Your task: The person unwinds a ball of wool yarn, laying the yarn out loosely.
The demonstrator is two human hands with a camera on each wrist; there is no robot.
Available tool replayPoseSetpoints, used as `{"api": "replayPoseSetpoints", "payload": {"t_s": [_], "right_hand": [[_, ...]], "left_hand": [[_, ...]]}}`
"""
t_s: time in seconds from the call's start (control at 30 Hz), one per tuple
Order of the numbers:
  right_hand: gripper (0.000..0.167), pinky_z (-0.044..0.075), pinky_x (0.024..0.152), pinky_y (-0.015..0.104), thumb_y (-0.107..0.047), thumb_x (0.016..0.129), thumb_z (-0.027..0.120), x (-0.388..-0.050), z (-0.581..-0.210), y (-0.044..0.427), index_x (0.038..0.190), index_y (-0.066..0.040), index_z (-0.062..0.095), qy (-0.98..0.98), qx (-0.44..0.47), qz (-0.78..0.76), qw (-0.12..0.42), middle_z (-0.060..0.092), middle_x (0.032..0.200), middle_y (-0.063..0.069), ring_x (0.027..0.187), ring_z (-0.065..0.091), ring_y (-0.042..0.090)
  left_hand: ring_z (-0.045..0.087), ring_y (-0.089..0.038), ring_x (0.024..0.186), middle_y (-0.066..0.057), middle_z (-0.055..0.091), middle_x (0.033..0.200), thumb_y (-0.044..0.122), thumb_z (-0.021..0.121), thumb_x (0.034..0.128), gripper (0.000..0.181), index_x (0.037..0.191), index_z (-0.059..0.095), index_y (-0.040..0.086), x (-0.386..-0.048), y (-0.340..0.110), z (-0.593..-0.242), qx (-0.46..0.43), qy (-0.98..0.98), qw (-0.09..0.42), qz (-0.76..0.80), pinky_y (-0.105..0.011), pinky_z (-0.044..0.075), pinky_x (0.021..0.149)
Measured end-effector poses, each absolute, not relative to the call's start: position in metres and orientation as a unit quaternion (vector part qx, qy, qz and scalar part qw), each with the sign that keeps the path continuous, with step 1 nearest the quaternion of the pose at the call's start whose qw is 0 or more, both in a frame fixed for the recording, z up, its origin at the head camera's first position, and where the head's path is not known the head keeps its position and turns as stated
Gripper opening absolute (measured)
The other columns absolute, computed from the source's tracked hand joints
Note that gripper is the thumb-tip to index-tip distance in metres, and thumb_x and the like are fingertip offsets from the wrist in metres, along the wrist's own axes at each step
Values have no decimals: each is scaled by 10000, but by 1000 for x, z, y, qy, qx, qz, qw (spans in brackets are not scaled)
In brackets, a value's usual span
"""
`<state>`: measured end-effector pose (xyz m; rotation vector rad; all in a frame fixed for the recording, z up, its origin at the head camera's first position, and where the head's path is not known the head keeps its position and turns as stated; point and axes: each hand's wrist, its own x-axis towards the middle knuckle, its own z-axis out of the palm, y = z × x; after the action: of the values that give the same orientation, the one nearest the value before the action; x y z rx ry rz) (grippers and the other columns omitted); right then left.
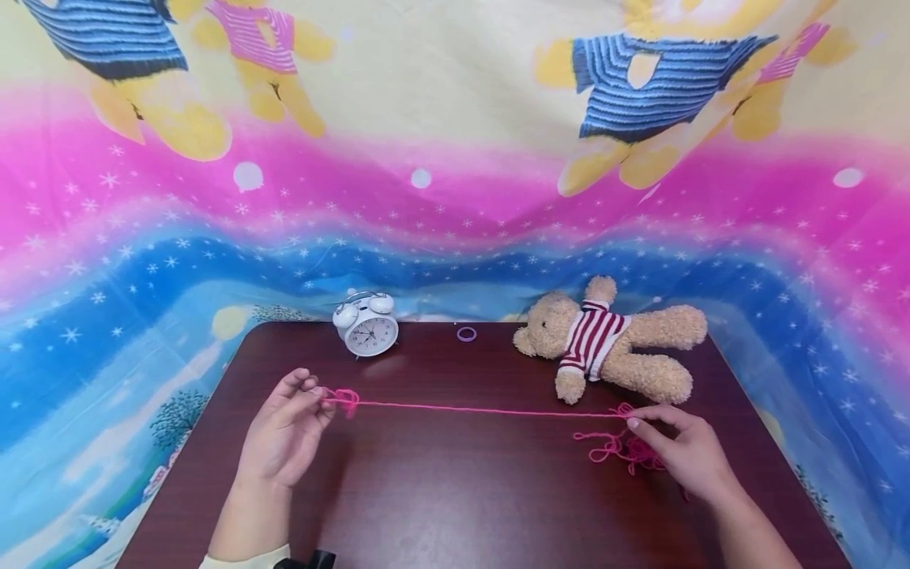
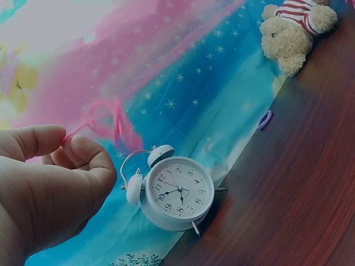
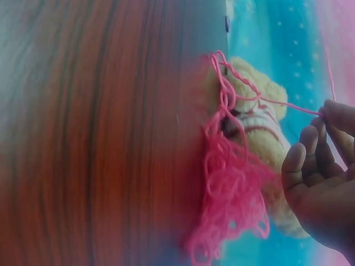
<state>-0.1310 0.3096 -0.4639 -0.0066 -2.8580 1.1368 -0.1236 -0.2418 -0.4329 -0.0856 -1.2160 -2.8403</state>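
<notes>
Pink yarn (image 1: 483,410) runs nearly level between both hands above the table. My left hand (image 1: 284,431) pinches one end between thumb and fingertip, and a small looped knot of yarn (image 2: 113,124) hangs just beyond those fingers. On the other side my right hand (image 1: 682,450) pinches the strand between thumb and forefinger. Below the right fingers hangs a loose tangled bundle of the same yarn (image 3: 230,188), partly hidden by that hand in the head view. In the right wrist view the other right fingers are loosely bent.
A white twin-bell alarm clock (image 1: 371,332) stands at the back left of the dark wooden table (image 1: 426,506). Near the back edge lies a purple ring (image 1: 466,334). A teddy bear (image 1: 604,340) in a striped shirt lies at the back right. Printed cloth (image 1: 455,213) hangs behind.
</notes>
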Motion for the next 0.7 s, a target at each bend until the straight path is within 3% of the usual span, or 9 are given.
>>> {"api": "replayPoseSetpoints", "payload": {"t_s": [0.1,0.17,0.27,0.33,0.5,0.7], "right_hand": [[286,472,729,227,-449,976,717,-127,-462,319,1118,-211,786,-929,-8,369,40,756,1102,-16,962,613,39],[299,442,679,234,-438,978,718,-123,-461,324,1132,-190,782,-927,-13,373,43,752,981,-19,852,591,23],[319,400,596,268,-428,980,719,-118,-459,333,1153,-166,773,-924,-26,378,46,710,882,-2,693,534,64],[332,373,561,289,-428,981,717,-115,-459,338,1163,-155,769,-924,-36,378,47,710,904,23,656,508,93],[407,393,559,291,-480,985,691,-109,-459,355,1198,-142,762,-925,-71,372,38,740,1150,72,794,563,7],[450,448,637,231,-503,985,679,-106,-465,377,1228,-131,749,-922,-95,374,29,741,1101,-39,885,539,-130]], "left_hand": [[620,-153,891,-1,581,982,-141,395,1039,357,1094,624,127,-122,-245,-433,-25,-389,27,-920,-267,524,825],[621,-157,897,-5,588,981,-147,383,1039,359,1101,617,117,-121,-248,-434,-26,-383,27,-923,-268,529,824],[623,-159,899,-4,597,980,-146,375,1041,355,1106,612,110,-119,-251,-435,-29,-378,27,-925,-266,528,823],[625,-159,902,-1,598,981,-142,375,1043,355,1108,612,113,-119,-254,-435,-30,-379,27,-924,-266,527,825],[628,-157,897,0,605,979,-143,371,1044,362,1106,620,113,-116,-262,-436,-33,-375,33,-926,-264,528,819],[641,-172,905,-16,625,987,-150,354,1045,379,1106,637,95,-114,-270,-439,-48,-355,32,-933,-272,532,821]]}}
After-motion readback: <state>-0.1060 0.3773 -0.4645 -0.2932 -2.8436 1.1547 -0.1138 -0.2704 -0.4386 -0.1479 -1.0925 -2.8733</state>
